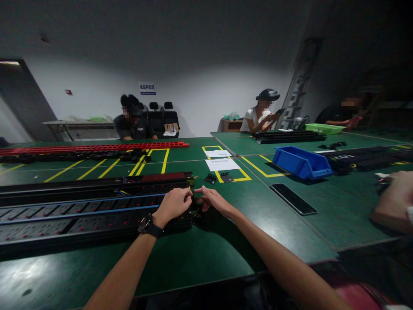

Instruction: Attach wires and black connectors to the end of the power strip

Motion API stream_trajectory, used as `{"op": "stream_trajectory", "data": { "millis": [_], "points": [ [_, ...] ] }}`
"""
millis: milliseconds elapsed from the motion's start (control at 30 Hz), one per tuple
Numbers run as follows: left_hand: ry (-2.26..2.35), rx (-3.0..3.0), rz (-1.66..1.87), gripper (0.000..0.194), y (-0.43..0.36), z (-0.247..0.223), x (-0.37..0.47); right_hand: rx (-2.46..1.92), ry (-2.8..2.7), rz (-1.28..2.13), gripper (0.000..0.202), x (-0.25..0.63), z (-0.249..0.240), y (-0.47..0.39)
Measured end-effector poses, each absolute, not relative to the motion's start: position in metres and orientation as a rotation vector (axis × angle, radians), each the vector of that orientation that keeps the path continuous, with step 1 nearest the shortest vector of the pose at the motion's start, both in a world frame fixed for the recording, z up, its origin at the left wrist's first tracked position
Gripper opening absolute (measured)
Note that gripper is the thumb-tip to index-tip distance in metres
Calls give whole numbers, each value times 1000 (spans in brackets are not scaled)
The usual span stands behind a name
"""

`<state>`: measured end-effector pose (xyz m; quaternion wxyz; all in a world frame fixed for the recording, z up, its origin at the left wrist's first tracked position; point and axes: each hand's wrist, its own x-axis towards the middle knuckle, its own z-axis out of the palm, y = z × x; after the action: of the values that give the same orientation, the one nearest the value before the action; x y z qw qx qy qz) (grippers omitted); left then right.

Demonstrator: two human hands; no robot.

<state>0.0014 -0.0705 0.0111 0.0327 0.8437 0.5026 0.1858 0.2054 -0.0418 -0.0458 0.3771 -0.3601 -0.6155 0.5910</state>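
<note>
Long black power strips (106, 221) with rows of sockets and small red dots lie on the green table, a blue strip running along them. At their right end, my left hand (175, 203) rests with thumb and fingers pinched; what they grip is hidden. My right hand (214, 201) faces it just past that end, fingers bent around a dark area where any held part is too dim to name. Yellow and blue wires (121, 192) show in the open black channel behind. Two small black brackets (226, 177) lie beyond my hands.
A blue bin (301, 162) and a phone (293, 199) are to the right. Paper sheets (222, 164) lie within yellow tape. Red slotted rails (93, 147) stretch across the far left. Another person's hand (395, 202) is at the right edge; several people sit around the tables.
</note>
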Motion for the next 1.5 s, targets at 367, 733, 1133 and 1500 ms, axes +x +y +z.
{"op": "stream_trajectory", "data": {
  "millis": [367,733,1133,1500],
  "points": [
    [1573,2602,549,23,-70,10,2,-922,-1593,1500,65,205,-47,-41],
    [1556,2619,558,22,-71,10,1,-925,-1593,1514,64,205,-46,-41],
    [1560,2605,543,22,-72,12,1,-938,-1588,1513,63,205,-47,-40],
    [1541,2618,564,22,-71,10,0,-920,-1582,1519,63,205,-47,-41]
  ]
}}
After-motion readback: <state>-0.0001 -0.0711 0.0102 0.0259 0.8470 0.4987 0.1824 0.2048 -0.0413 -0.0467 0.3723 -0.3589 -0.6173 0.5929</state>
